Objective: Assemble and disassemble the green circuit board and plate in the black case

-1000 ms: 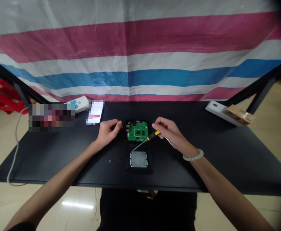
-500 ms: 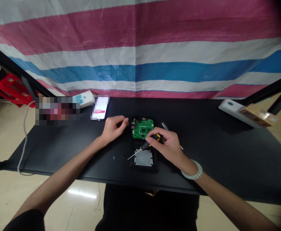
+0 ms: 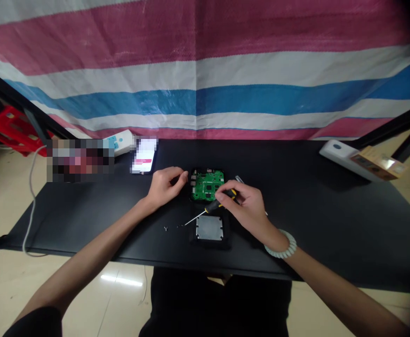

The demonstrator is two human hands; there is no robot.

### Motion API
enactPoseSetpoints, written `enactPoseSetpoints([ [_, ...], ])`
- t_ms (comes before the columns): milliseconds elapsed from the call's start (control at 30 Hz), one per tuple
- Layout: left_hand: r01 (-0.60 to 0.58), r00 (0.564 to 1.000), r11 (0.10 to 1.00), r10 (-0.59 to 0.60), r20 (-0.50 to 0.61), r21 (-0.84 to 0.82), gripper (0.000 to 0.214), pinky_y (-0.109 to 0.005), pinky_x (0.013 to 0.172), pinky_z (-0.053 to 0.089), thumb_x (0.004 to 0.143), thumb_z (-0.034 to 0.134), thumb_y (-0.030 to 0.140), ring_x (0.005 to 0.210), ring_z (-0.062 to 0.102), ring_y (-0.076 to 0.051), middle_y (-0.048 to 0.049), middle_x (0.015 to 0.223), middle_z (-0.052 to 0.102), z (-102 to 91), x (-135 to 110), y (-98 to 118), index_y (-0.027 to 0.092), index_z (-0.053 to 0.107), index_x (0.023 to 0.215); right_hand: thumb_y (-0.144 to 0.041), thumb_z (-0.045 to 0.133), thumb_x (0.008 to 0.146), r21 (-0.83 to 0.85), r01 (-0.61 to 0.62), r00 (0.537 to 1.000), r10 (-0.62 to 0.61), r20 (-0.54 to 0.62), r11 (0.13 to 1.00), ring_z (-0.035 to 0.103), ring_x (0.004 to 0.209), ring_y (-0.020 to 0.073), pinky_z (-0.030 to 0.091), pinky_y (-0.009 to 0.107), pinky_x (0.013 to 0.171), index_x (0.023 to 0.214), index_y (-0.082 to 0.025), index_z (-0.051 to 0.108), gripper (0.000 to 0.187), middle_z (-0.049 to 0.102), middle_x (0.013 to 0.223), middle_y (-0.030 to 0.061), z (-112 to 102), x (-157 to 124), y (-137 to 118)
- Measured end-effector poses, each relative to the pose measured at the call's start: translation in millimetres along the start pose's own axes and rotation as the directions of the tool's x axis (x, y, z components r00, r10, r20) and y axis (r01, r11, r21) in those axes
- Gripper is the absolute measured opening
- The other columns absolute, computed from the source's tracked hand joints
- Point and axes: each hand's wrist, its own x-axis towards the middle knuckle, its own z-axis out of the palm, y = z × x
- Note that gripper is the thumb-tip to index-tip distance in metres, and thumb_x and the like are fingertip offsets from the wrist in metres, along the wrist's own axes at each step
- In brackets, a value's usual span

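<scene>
- Black, flat tabletop (image 3: 296,224): just the one, everything else is on or over it.
- Two bare hands. Left hand (image 3: 168,187) is loosely curled, nothing visible in it; can't tell if the fingertips actually meet. Right hand (image 3: 248,201) is the busy one.
- One black square cover (image 3: 227,241) carrying one silvery metal plate (image 3: 209,228), close to the near edge. Probably light and stiff; I'd grab the black rim, bare metal could be slick.
- One green circuit board (image 3: 208,178), just beyond the cover. Looks light, rigid, kinda fragile, so edges only.
- One black-and-yellow-handled screwdriver (image 3: 210,207), slanting over the cover, right fingers clamped on its handle. Should be light and stiff; the handle's grippier than the shaft.
- One slim silvery tool (image 3: 239,179), partly hidden by the right hand; can't tell if it's held.
- Silver screws (image 3: 166,228), left of the cover: maybe two. Easy to lose, pinch the heads.
- Tiny dark bits (image 3: 180,226) by the screwdriver tip: couldn't count 'em.
</scene>
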Motion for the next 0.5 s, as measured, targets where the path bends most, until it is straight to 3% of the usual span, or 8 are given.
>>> enactPoseSetpoints([
  [100, -0.034, 0.999, 0.999, 0.035, 0.007, -0.02, 0.04, -0.029, 0.063, 0.042, 0.107, 0.053, 0.036, 0.062, 0.06, -0.015, -0.0029, 0.068, 0.068, -0.8, -1, 2, 0.019, 0.07, 0.075, -0.046, 0.079, 0.09, 0.019, -0.03, 0.998, 0.031, -0.051, 0.999, 0.056, 0.064, 0.0159, 0.044, 0.031, 0.058, 0.084, -0.026, 0.078, 0.021, 0.07, 0.075, 0.0012, -4, 4, -1],
  [233, -0.093, 0.993, 0.971, 0.106, 0.047, -0.223, 0.031, -0.029, 0.069, 0.049, 0.105, 0.057, 0.029, 0.07, 0.067, -0.016, -0.0055, 0.076, 0.074, -2.6, -3, 8, 0.018, 0.072, 0.08, -0.05, 0.079, 0.091, 0.088, -0.064, 0.986, 0.077, -0.151, 0.994, 0.049, 0.059, 0.0131, 0.038, 0.029, 0.053, 0.084, -0.024, 0.077, 0.027, 0.064, 0.072, 0.0002, -13, 12, 5],
  [333, -0.07, 0.989, 0.939, 0.11, 0.101, -0.338, 0.025, -0.031, 0.072, 0.052, 0.104, 0.058, 0.027, 0.074, 0.069, -0.018, -0.0071, 0.082, 0.075, -4.0, -5, 16, 0.018, 0.075, 0.088, -0.053, 0.081, 0.089, 0.134, -0.086, 0.96, 0.118, -0.252, 0.987, 0.049, 0.058, 0.0127, 0.036, 0.028, 0.051, 0.085, -0.024, 0.076, 0.03, 0.063, 0.071, 0.0004, -21, 19, 10],
  [500, -0.099, 0.967, 0.918, 0.18, 0.179, -0.384, 0.02, -0.035, 0.076, 0.055, 0.101, 0.058, 0.024, 0.087, 0.068, -0.021, -0.0107, 0.098, 0.075, -4.1, -4, 28, 0.019, 0.077, 0.106, -0.053, 0.084, 0.086, 0.181, -0.087, 0.913, 0.151, -0.378, 0.98, 0.046, 0.056, 0.012, 0.036, 0.028, 0.051, 0.083, -0.024, 0.075, 0.031, 0.06, 0.069, -0.0003, -34, 29, 13],
])
